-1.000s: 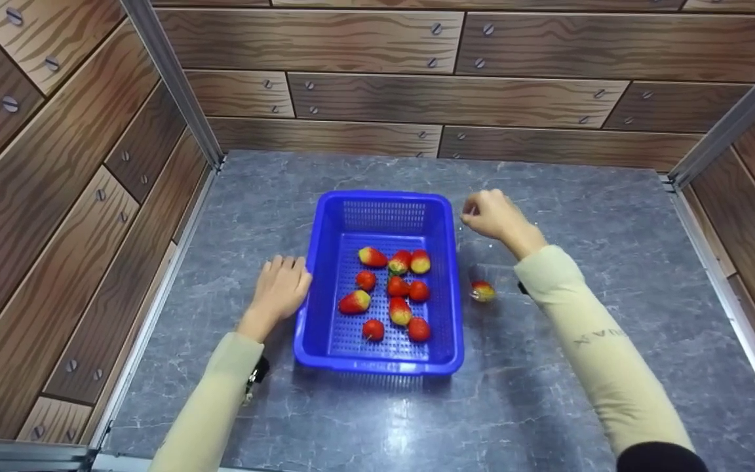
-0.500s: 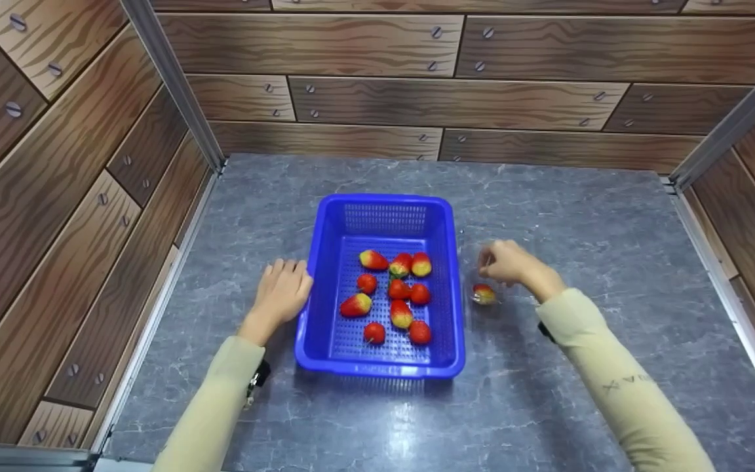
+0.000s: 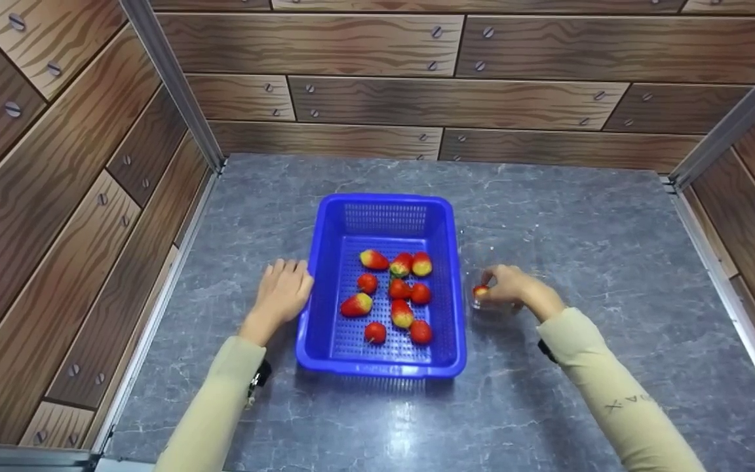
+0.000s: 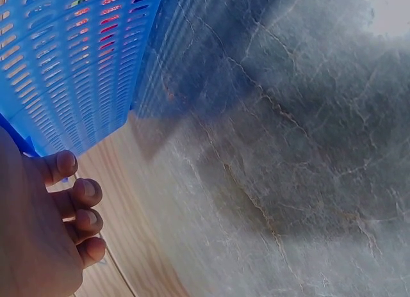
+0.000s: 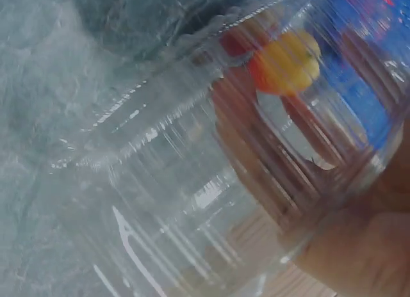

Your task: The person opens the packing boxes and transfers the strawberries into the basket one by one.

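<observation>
A blue plastic basket (image 3: 307,328) stands mid-table with several red-and-yellow strawberries (image 3: 356,305) spread over its bottom. At its left rim is my left hand (image 3: 278,292), thumb side against the edge. In the left wrist view, curled fingers (image 4: 88,191) lie by the slotted outer wall. To the basket's right, my right hand (image 3: 507,286) reaches into a clear plastic box (image 5: 154,182). Its fingertips pinch a single strawberry (image 3: 480,290), partly covered by the hand; the right wrist view shows the fingers through the transparent wall.
The grey marbled tabletop (image 3: 587,223) is bounded by wood-patterned panels at the back (image 3: 364,46), left (image 3: 56,262) and right. Metal posts (image 3: 181,85) stand at the corners. The clear box is hard to make out in the head view.
My right hand has come back and down from beside the basket's far right corner to the strawberry in the clear box. The left hand and basket stay put.
</observation>
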Demonstrator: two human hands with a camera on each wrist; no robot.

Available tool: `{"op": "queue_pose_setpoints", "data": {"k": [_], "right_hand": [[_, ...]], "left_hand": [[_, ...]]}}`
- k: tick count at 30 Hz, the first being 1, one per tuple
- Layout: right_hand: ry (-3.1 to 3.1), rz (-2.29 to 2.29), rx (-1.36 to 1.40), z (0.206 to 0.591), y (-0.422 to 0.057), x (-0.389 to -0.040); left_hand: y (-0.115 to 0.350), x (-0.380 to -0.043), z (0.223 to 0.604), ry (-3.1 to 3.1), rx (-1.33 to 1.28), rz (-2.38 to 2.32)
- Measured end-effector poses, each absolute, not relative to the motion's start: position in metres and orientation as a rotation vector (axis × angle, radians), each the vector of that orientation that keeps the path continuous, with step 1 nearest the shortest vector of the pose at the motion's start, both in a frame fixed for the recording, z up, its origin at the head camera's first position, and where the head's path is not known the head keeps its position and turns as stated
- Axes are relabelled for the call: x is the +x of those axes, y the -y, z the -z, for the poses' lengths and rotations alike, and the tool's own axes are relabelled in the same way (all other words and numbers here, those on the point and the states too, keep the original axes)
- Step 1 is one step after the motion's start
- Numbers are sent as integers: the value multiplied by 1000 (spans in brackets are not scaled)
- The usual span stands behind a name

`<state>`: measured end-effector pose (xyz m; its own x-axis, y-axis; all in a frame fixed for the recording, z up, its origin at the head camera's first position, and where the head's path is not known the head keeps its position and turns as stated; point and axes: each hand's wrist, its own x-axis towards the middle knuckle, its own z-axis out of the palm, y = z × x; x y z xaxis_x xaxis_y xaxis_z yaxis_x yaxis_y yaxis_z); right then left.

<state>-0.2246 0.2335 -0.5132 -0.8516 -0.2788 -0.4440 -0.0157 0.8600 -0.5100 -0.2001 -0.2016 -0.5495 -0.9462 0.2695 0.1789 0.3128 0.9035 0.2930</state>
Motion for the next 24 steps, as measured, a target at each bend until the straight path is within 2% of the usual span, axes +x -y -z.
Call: {"op": "queue_pose_setpoints", "data": {"k": [12,24], "right_hand": [[-2718,698,-246,538,-229,-219],[-2717,751,-216,537,-233,-215]], "left_hand": [[202,-200,549,2921,-453,479],[200,-201,549,2920,-451,456]]}}
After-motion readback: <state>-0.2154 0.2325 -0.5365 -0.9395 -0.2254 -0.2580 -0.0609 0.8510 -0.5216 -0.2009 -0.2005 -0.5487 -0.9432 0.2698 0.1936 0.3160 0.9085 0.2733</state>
